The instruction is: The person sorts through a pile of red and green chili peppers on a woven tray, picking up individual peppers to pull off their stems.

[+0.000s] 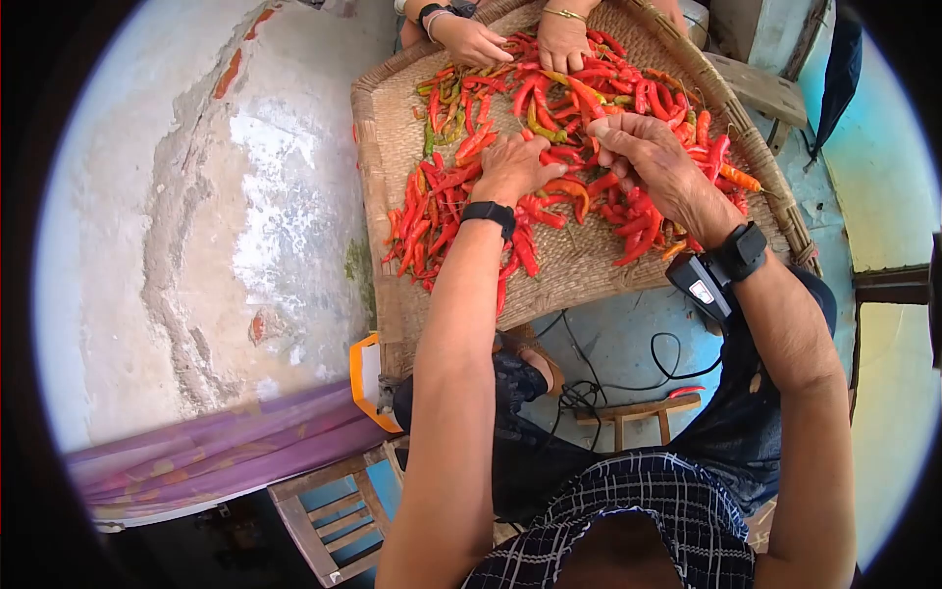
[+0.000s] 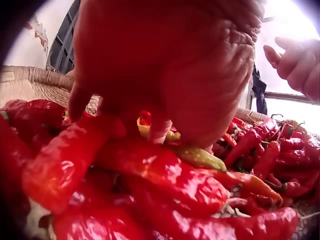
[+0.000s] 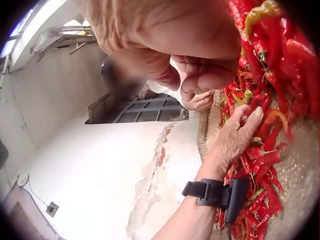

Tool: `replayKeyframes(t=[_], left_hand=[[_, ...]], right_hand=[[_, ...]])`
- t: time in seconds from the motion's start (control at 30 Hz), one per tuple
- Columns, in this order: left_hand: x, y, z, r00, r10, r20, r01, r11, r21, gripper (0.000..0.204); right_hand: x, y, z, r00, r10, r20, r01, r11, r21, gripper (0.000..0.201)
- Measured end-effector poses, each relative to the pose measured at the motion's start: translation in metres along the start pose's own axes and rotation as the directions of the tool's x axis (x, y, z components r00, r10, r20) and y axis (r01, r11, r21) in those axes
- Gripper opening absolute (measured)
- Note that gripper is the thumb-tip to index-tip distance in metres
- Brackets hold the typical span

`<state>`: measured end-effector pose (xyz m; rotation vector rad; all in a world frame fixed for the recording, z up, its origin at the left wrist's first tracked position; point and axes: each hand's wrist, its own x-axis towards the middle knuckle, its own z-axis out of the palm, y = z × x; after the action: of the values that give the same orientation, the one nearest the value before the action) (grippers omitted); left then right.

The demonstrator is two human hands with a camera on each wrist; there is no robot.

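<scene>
We look down on a pale, cracked plaster wall (image 1: 186, 226) at the left, with patches of red showing where the surface has flaked; below it lies a strip of purple cloth (image 1: 206, 456), and the floor to the right is painted blue (image 1: 628, 344); black cables (image 1: 608, 378) trail across that floor, and a wooden stool (image 1: 329, 515) stands near the bottom of the head view. Filling the upper middle is a broad woven tray (image 1: 392, 147), tilted towards us; spread over it is a heap of chillies (image 1: 549, 108), mostly red, with some orange and a few green or yellow among them.

Our left hand (image 1: 512, 169) rests palm down on the chillies near the middle of the tray; its fingers are bent down into the heap, and in the left wrist view the fingertips (image 2: 160, 131) touch a red and a yellowish pod; we cannot tell whether they truly grip any. Our right hand (image 1: 648, 157) hovers just beside it, over the right part of the heap; its fingers are curled in against the thumb, and in the right wrist view the fingertips (image 3: 210, 75) are pressed together; whether something small is pinched there we cannot tell. Each wrist carries a black band with a camera (image 1: 699, 285).

At the far rim of the tray, another person's two hands (image 1: 471, 41) lie on the chillies.
</scene>
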<state>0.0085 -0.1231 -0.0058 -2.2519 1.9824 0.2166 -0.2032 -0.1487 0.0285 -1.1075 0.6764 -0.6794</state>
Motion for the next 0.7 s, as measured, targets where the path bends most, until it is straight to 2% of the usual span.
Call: replayKeyframes(t=[0.03, 0.07, 0.1, 0.2, 0.23, 0.3, 0.33, 0.4, 0.43, 0.5, 0.57, 0.67, 0.7], left_hand=[[-0.004, -0.001, -0.004, 0.998, 0.039, 0.058, -0.040, 0.999, 0.005, 0.047], [-0.008, -0.006, 0.002, 0.995, 0.090, 0.042, -0.090, 0.996, -0.008, 0.038], [-0.015, -0.008, 0.003, 0.995, 0.088, 0.043, -0.088, 0.996, -0.003, 0.038], [-0.048, -0.014, 0.011, 0.968, 0.196, -0.155, -0.198, 0.980, -0.001, 0.023], [-0.061, -0.015, 0.011, 0.968, 0.196, -0.157, -0.198, 0.980, 0.003, 0.023], [-0.087, -0.016, 0.013, 0.925, 0.242, -0.294, -0.250, 0.968, 0.009, 0.020], [-0.098, -0.014, 0.012, 0.925, 0.239, -0.296, -0.247, 0.969, 0.009, 0.020], [-0.117, -0.013, 0.012, 0.900, 0.219, -0.376, -0.262, 0.963, -0.066, 0.019], [-0.122, -0.014, 0.014, 0.901, 0.213, -0.379, -0.257, 0.964, -0.069, 0.019], [-0.128, -0.015, 0.017, 0.828, 0.215, -0.517, -0.284, 0.957, -0.058, 0.021], [-0.126, -0.021, 0.019, 0.820, 0.195, -0.538, -0.278, 0.957, -0.078, 0.024], [-0.126, -0.019, 0.013, 0.819, 0.146, -0.554, -0.252, 0.960, -0.119, 0.027], [-0.125, -0.018, 0.007, 0.825, 0.128, -0.551, -0.236, 0.963, -0.130, 0.029]], right_hand=[[0.000, 0.000, 0.000, 1.000, -0.002, 0.000, 0.002, 1.000, 0.002, 0.019], [0.000, 0.000, -0.001, 0.999, -0.032, 0.009, 0.032, 0.999, -0.001, 0.019], [0.000, 0.000, 0.000, 0.998, -0.062, 0.018, 0.062, 0.998, -0.004, 0.020], [0.002, 0.005, -0.002, 0.994, -0.082, 0.075, 0.086, 0.995, -0.049, 0.019], [0.001, 0.006, -0.001, 0.993, -0.086, 0.075, 0.090, 0.995, -0.047, 0.019], [-0.002, 0.006, 0.002, 0.996, -0.075, 0.040, 0.080, 0.986, -0.146, 0.018], [-0.003, 0.007, 0.003, 0.996, -0.075, 0.044, 0.081, 0.986, -0.147, 0.018], [-0.004, 0.010, 0.005, 0.992, -0.052, 0.114, 0.085, 0.947, -0.308, 0.018], [-0.006, 0.011, 0.008, 0.991, -0.051, 0.121, 0.086, 0.946, -0.312, 0.018], [-0.008, 0.013, 0.012, 0.969, -0.079, 0.232, 0.171, 0.896, -0.410, 0.014], [-0.003, 0.029, 0.008, 0.964, -0.075, 0.256, 0.195, 0.854, -0.482, 0.012], [-0.012, 0.032, 0.013, 0.930, -0.139, 0.341, 0.353, 0.595, -0.722, 0.015], [-0.009, 0.040, 0.011, 0.931, -0.136, 0.340, 0.352, 0.591, -0.726, 0.015]])
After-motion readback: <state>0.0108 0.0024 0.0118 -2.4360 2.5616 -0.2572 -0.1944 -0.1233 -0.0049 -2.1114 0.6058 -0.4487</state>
